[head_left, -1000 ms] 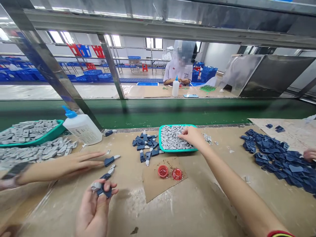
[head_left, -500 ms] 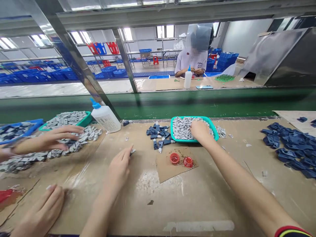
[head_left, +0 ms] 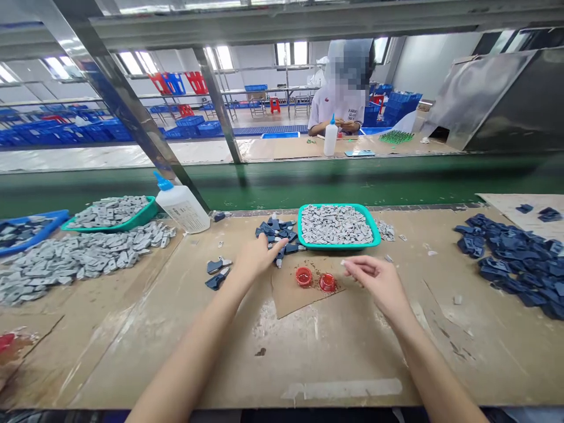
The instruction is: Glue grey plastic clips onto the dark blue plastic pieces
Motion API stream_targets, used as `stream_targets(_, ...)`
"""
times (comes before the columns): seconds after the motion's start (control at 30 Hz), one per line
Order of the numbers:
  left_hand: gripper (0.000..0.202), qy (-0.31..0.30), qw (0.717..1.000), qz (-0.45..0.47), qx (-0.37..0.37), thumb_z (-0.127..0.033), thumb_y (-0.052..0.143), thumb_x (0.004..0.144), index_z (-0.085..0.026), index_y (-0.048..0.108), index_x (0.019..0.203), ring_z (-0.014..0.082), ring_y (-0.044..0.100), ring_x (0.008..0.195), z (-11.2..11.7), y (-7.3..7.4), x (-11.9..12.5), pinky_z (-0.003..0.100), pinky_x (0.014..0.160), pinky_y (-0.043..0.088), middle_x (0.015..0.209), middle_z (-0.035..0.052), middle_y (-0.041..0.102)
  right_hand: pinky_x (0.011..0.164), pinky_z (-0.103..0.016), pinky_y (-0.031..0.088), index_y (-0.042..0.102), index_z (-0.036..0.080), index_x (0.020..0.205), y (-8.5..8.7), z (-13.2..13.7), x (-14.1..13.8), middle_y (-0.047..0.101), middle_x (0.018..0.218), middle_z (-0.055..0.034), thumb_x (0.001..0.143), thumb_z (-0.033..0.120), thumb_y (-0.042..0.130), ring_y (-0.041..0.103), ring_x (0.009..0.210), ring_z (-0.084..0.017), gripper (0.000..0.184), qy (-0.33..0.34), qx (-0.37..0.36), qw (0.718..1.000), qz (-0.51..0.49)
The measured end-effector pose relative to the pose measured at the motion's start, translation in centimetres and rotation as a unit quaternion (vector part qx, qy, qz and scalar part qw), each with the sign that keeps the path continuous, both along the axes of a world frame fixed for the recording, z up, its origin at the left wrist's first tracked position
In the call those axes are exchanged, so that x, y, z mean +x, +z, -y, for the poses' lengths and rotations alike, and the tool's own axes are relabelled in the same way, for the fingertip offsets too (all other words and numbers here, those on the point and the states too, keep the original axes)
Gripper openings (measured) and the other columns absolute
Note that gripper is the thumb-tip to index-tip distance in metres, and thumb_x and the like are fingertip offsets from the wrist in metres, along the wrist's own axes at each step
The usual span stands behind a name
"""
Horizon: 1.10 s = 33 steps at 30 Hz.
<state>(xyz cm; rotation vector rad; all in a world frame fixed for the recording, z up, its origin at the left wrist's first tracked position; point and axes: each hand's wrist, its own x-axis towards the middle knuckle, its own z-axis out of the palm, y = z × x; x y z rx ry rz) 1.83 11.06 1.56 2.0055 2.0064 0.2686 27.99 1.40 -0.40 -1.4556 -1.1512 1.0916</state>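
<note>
My left hand (head_left: 255,257) reaches to the small pile of dark blue plastic pieces with pale tips (head_left: 275,228), thumb and fingers apart at its near edge. My right hand (head_left: 379,285) pinches a small light grey plastic piece (head_left: 343,263) between thumb and fingertips, just right of two red cups. The left red cup (head_left: 304,277) and the right red cup (head_left: 327,283) sit on a wet-looking cardboard scrap (head_left: 293,302). Beyond them stands a green tray (head_left: 337,246) heaped with small grey pieces. Two dark blue pieces with grey tips (head_left: 217,277) lie beside my left forearm.
A white bottle with blue nozzle (head_left: 185,208) leans by the metal post. Loose grey pieces (head_left: 88,255) and another green tray (head_left: 136,220) lie left. Dark blue pieces (head_left: 515,255) are heaped right. Across the green belt (head_left: 282,185), a person (head_left: 337,111) sits working.
My right hand has left the green tray, bringing a small grey piece nearer. My left hand has moved forward to the dark blue pile. Another person's hands at left have gone from view.
</note>
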Motion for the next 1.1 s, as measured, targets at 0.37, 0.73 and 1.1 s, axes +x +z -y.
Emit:
stream_targets(0.37,0.036,0.003,0.990,0.144,0.007,-0.042,0.052,0.086,-0.015,0.061,0.109,0.0261,0.067,0.086,1.8,-0.4,-3.0,0.034,0.072,0.049,0.094,0.0116,0.072,0.054,-0.025,0.042,0.067,0.013,0.079,-2.1,0.9,-1.9,0.071,0.066,-0.0086,0.068,0.051,0.077,0.056,0.056,-0.013,0.042,0.038,-0.074,0.992,-0.090)
stream_targets(0.73,0.039,0.093,0.764,0.639,0.002,-0.039,0.070,0.079,-0.020,0.068,0.113,0.0175,0.062,0.101,9.0,-0.1,0.7,0.027,0.087,0.051,0.115,0.0072,0.068,0.058,-0.028,0.045,0.066,0.016,0.076,-2.4,0.8,-2.2,0.071,0.067,-0.0079,0.073,0.046,0.073,0.063,0.062,-0.018,0.032,0.028,-0.054,0.998,-0.031)
stream_targets(1.1,0.034,0.120,0.679,0.723,-0.035,-0.026,0.079,0.072,-0.018,0.070,0.104,0.0164,0.068,0.096,11.9,-1.3,4.1,0.023,0.085,0.053,0.104,0.0077,0.073,0.054,-0.024,0.042,0.067,0.016,0.078,-0.8,1.5,-1.5,0.071,0.067,-0.0059,0.073,0.048,0.075,0.057,0.057,-0.013,0.033,0.035,-0.056,0.995,-0.077)
